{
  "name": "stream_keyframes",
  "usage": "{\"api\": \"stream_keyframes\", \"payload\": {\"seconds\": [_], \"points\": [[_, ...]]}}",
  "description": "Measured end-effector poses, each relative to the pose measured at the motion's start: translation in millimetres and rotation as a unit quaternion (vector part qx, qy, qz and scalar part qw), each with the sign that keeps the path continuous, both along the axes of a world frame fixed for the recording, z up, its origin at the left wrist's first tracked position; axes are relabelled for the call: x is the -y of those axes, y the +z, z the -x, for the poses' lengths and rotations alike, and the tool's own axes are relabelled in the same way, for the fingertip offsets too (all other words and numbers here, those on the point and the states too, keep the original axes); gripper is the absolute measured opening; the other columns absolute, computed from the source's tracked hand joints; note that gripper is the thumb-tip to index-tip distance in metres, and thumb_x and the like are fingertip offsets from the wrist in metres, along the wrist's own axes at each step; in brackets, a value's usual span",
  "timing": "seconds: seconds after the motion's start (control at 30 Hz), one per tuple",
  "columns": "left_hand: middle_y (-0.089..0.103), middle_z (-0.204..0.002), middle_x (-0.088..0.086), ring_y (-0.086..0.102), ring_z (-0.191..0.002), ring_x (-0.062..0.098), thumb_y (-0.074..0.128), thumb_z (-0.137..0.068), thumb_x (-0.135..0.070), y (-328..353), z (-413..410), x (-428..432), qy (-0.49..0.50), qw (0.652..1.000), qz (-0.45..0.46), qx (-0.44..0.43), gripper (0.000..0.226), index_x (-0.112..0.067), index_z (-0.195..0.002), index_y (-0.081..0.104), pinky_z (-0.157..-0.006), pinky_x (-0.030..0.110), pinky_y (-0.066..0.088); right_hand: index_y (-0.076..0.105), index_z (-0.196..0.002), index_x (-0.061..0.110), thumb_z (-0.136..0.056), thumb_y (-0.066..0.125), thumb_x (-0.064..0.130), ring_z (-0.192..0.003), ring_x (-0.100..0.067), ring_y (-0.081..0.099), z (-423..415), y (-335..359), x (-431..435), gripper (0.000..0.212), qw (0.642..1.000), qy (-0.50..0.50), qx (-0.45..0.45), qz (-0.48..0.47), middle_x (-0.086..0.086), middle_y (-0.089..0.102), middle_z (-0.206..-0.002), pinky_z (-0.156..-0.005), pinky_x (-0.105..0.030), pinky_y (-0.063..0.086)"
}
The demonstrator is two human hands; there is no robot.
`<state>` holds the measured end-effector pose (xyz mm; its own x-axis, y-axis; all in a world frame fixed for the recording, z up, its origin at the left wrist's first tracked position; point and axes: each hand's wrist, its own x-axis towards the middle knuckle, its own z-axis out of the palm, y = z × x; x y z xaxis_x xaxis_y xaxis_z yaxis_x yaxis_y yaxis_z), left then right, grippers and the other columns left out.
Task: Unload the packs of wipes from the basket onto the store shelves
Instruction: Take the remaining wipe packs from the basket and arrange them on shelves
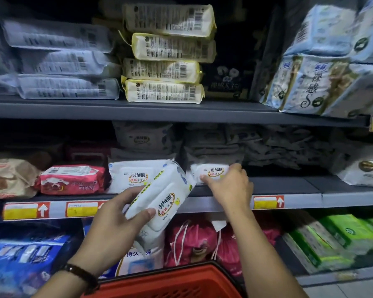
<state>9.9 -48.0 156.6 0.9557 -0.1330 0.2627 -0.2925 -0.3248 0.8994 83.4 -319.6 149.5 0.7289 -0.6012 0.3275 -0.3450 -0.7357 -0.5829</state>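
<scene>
My left hand [116, 220] grips a white pack of wipes [166, 201], tilted, in front of the middle shelf edge [299, 201]; a second white pack seems to lie under it in the same grip. My right hand [228, 183] rests on a smaller white pack [211, 172] that lies on the middle shelf, thumb on its front and fingers over its right end. Another matching white pack [131, 175] sits on the shelf to the left of it. The red basket [177, 282] is at the bottom, below my forearms; its inside is hidden.
Red and brown packs [71, 179] lie at the left of the middle shelf, grey packs [289, 147] behind at the right. The top shelf holds stacked white and yellow-edged packs [164, 91]. Pink bags [192, 239] and green packs [342, 233] fill the lower shelf.
</scene>
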Motion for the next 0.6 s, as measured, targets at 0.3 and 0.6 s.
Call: {"api": "stream_keyframes", "payload": {"seconds": [0.3,0.6], "points": [[0.076,-0.114,-0.024,0.069,-0.108,0.000,0.079,-0.090,-0.022,48.1,-51.2,56.5,-0.080,0.973,-0.189,0.102,0.038,-0.038,-0.124,0.070,-0.100,0.035,0.054,0.078,-0.105,0.022,-0.086,0.079,0.032,-0.094,-0.020,0.073,33.1,55.8,63.3,0.021,0.940,0.193,0.119,-0.254,0.005,0.078,-0.086,-0.086,-0.034,0.055],[0.076,-0.123,-0.014,0.068,-0.116,0.012,0.080,-0.088,-0.032,79.2,-95.8,135.0,-0.104,0.923,-0.338,0.148,0.043,-0.043,-0.128,0.069,-0.102,0.034,0.053,0.074,-0.100,0.025,-0.088,0.082,0.021,-0.086,-0.015,0.074,34.8,24.5,84.5,0.015,0.935,0.238,0.162,-0.206,0.006,0.079,-0.089,-0.080,-0.036,0.061]]}}
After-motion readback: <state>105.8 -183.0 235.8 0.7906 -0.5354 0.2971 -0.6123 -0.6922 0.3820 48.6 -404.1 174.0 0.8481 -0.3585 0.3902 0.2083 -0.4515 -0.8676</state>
